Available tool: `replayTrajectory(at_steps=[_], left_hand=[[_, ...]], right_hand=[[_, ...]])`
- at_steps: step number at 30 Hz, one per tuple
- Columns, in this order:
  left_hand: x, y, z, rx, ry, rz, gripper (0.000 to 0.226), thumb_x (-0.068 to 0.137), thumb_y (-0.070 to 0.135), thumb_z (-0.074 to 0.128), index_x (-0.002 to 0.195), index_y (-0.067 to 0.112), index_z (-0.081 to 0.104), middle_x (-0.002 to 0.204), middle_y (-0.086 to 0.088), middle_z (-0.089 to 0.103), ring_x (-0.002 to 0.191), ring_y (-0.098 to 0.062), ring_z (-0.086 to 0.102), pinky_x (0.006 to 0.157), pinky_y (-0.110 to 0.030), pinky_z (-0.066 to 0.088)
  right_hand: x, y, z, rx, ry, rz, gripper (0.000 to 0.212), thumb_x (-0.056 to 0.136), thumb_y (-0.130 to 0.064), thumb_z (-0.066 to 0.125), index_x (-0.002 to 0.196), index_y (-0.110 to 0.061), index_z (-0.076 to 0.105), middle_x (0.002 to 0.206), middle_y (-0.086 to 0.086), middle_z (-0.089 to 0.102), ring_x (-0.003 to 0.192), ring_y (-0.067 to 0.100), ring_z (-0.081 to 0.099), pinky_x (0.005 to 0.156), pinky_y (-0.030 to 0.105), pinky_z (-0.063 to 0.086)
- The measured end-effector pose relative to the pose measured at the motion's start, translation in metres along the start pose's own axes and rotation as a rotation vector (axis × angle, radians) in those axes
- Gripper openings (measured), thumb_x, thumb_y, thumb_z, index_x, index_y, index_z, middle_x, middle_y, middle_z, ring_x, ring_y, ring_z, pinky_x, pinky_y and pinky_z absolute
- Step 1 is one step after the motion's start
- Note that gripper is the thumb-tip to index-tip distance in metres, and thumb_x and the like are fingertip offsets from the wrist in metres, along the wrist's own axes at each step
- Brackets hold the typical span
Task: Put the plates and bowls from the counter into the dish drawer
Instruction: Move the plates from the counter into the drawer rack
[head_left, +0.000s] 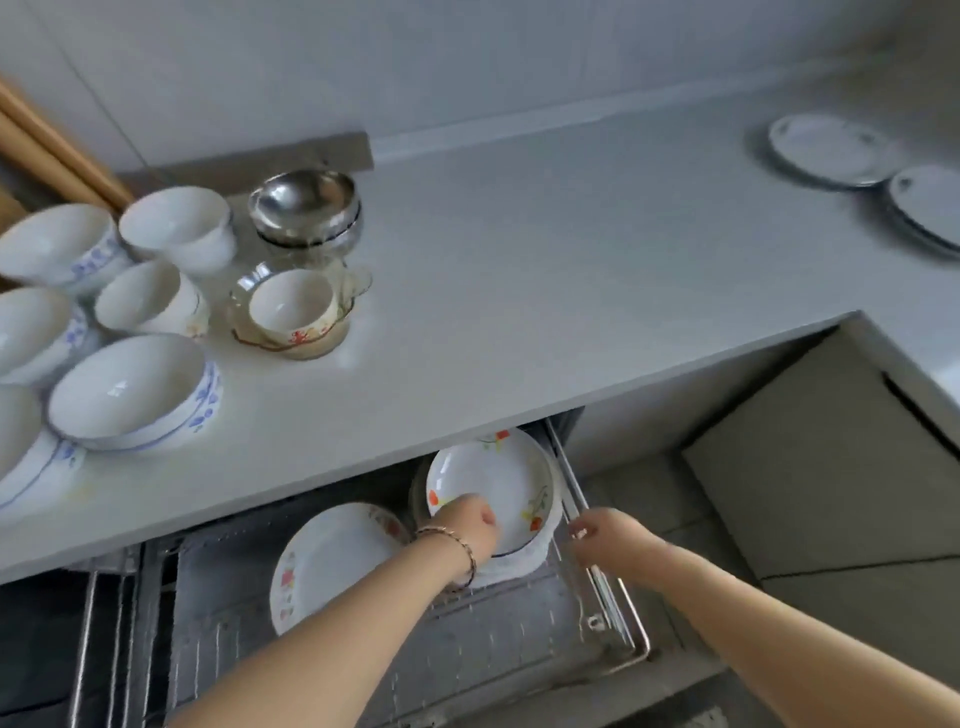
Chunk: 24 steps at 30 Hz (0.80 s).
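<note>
Both hands (470, 522) (605, 535) reach the drawer (597, 587), left on a plate (498, 478).

I see a pale grey tiled wall (363, 57) across the top of the frame. Under it runs a long white stone counter (519, 270), turning a corner at the right. At the upper left is a light brown wooden frame (57, 150). At the lower right, the grey tiled floor (810, 592) shows.

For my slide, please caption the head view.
Left hand places flowered plate in dish drawer; bowls wait on counter.
</note>
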<state>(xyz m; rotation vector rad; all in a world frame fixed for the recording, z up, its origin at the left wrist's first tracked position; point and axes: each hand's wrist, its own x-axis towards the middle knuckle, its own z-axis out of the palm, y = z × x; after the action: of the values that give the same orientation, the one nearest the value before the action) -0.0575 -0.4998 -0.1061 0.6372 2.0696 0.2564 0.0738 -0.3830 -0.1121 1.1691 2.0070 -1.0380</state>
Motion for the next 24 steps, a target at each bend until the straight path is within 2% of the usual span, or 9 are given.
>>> replayTrajectory(at_steps=[2,5,11,15,17,19,21,24], left_hand=[[-0.007,0.065,0.011,0.014,0.024,0.061,0.016,0.089,0.015,0.040,0.091,0.023,0.054,0.101,-0.005,0.060,0.092,-0.022,0.057,0.085,-0.027,0.044],[-0.011,0.162,0.031,0.023,0.105,0.122,0.026,0.089,0.016,0.043,0.106,0.020,0.062,0.115,-0.003,0.064,0.100,-0.022,0.060,0.087,-0.026,0.045],[-0.011,0.338,0.055,0.022,0.176,0.221,0.030,0.088,0.012,0.041,0.108,0.013,0.062,0.113,-0.007,0.067,0.105,-0.025,0.064,0.090,-0.031,0.050],[0.004,0.422,0.056,0.046,0.171,0.250,0.019,0.087,0.014,0.041,0.093,0.017,0.059,0.101,-0.007,0.067,0.102,-0.027,0.065,0.089,-0.033,0.051],[0.017,0.457,0.054,0.037,0.159,0.266,0.014,0.085,0.014,0.042,0.082,0.017,0.056,0.101,-0.007,0.069,0.097,-0.026,0.067,0.088,-0.033,0.053],[0.031,0.488,0.051,-0.005,0.143,0.285,0.016,0.085,0.011,0.041,0.081,0.016,0.056,0.102,-0.012,0.072,0.084,-0.024,0.066,0.076,-0.031,0.054],[0.045,0.516,0.049,-0.052,0.116,0.283,0.017,0.088,0.008,0.040,0.084,0.015,0.054,0.092,-0.010,0.069,0.075,-0.023,0.062,0.056,-0.023,0.045],[0.076,0.551,0.051,-0.156,0.053,0.227,0.028,0.092,0.005,0.036,0.069,0.019,0.043,0.070,-0.003,0.053,0.058,-0.016,0.053,0.045,-0.018,0.034]], right_hand=[[-0.017,0.036,-0.053,0.005,0.074,-0.042,0.037,0.088,-0.023,0.055,0.122,-0.010,0.060,0.124,0.006,0.063,0.110,0.021,0.060,0.090,0.025,0.046],[-0.037,0.094,-0.137,-0.005,0.151,-0.088,0.038,0.090,-0.021,0.053,0.126,-0.009,0.057,0.123,0.009,0.064,0.107,0.021,0.060,0.092,0.022,0.044],[-0.066,0.190,-0.286,-0.027,0.294,-0.117,0.040,0.092,-0.022,0.050,0.131,-0.012,0.053,0.135,0.005,0.055,0.125,0.022,0.051,0.104,0.029,0.039],[-0.075,0.227,-0.351,-0.056,0.384,-0.094,0.033,0.091,-0.016,0.048,0.121,-0.005,0.060,0.128,0.011,0.059,0.119,0.026,0.054,0.097,0.030,0.043],[-0.074,0.243,-0.379,-0.064,0.421,-0.064,0.034,0.091,-0.016,0.047,0.123,-0.007,0.058,0.129,0.010,0.058,0.118,0.027,0.054,0.095,0.029,0.044],[-0.066,0.260,-0.404,-0.070,0.440,-0.033,0.037,0.092,-0.018,0.047,0.127,-0.011,0.054,0.132,0.008,0.055,0.121,0.026,0.052,0.095,0.027,0.043],[-0.054,0.276,-0.426,-0.067,0.451,0.001,0.037,0.092,-0.019,0.047,0.128,-0.013,0.053,0.133,0.008,0.054,0.121,0.026,0.052,0.094,0.027,0.042],[-0.030,0.297,-0.456,-0.043,0.447,0.069,0.037,0.092,-0.019,0.048,0.127,-0.010,0.054,0.134,0.009,0.054,0.122,0.026,0.051,0.096,0.028,0.042]])
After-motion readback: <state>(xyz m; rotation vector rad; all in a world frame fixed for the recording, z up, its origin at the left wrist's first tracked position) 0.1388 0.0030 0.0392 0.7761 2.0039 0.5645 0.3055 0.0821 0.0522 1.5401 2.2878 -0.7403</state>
